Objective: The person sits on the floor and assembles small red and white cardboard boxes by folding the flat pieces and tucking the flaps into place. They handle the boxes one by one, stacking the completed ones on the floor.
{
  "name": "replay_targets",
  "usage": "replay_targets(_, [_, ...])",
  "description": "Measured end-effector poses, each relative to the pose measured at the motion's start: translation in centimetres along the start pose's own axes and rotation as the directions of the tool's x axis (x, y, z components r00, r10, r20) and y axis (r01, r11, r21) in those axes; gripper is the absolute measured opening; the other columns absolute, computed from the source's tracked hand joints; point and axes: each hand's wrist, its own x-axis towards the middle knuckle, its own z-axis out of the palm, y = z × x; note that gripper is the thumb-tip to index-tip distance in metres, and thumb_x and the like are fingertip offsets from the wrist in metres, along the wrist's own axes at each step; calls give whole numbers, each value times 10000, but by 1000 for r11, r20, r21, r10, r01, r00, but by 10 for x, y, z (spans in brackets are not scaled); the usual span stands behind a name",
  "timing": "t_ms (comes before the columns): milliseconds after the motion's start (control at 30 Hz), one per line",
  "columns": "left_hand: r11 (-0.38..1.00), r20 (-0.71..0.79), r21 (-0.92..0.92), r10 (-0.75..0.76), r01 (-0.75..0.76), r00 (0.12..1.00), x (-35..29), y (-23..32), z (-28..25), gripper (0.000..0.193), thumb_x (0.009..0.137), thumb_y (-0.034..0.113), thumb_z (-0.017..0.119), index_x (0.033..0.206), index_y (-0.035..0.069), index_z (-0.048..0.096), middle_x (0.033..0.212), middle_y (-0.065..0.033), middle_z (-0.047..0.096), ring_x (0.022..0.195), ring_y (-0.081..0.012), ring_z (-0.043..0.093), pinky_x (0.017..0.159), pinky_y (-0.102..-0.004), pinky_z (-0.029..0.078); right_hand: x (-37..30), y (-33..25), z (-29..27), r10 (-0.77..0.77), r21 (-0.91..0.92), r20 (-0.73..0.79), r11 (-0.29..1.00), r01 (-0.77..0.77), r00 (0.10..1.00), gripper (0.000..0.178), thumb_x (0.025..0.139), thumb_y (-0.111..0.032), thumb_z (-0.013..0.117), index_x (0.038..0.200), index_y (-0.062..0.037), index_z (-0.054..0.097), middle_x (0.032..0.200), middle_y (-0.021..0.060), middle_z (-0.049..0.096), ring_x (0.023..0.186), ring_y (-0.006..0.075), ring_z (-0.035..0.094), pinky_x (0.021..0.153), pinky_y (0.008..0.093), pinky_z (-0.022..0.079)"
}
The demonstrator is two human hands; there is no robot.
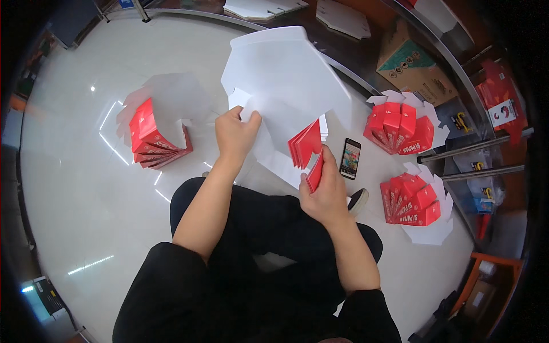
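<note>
A large cardboard box blank (286,74), white on the face toward me, stands tilted in front of my crossed legs. My left hand (237,131) pinches its left edge between thumb and fingers, beside a small white flap. On the right side, my right hand (326,188) is closed round red folded panels (306,148) at the lower edge. Several red layers fan out there, and whether they all belong to one blank I cannot tell. The right fingertips are partly hidden behind the red panels.
Nested red boxes (157,137) stand on the tiled floor at left. Two more groups, an upper one (394,126) and a lower one (409,200), stand at right. A phone (350,158) lies near my right hand. A metal-legged shelf with a brown carton (412,68) borders the right.
</note>
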Motion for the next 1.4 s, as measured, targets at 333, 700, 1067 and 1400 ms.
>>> replay_targets(333, [868,325,-497,199,-12,925,14,-18,-6,201,873,68,715,1024,-62,741,1042,-116,753,864,-159,676,816,-281,517,10,41,-34,252,159,-31,957,-244,967,730,794,-67,681,1431,49,343,1305,281,531,1241,388,542,1062,437,408])
replay_targets(700, [863,407,-423,-94,278,909,12,-14,-8,179,794,57,827,909,-17,713,826,-94,728,766,-129,656,774,-269,501,-1,59,-37,204,139,107,966,-218,973,776,794,-150,729,1439,69,356,1343,277,531,1280,359,520,1090,412,388])
replay_targets(1067, [613,204,-784,108,97,973,22,1,-32,551,1026,403,501,1372,-26,505,1354,-145,562,1139,-236,577,1027,-396,426,13,84,-55,534,640,-148,693,-331,833,546,810,-61,692,1306,67,502,1221,169,619,1111,234,612,953,360,480])
replay_targets(1400, [824,482,-536,117,187,868,-31,8,38,533,984,302,633,1334,-87,525,1228,-187,634,959,-245,686,803,-350,553,21,82,-61,627,878,-314,477,-33,713,497,808,-3,662,1273,61,499,1146,135,630,1033,227,620,938,339,472])
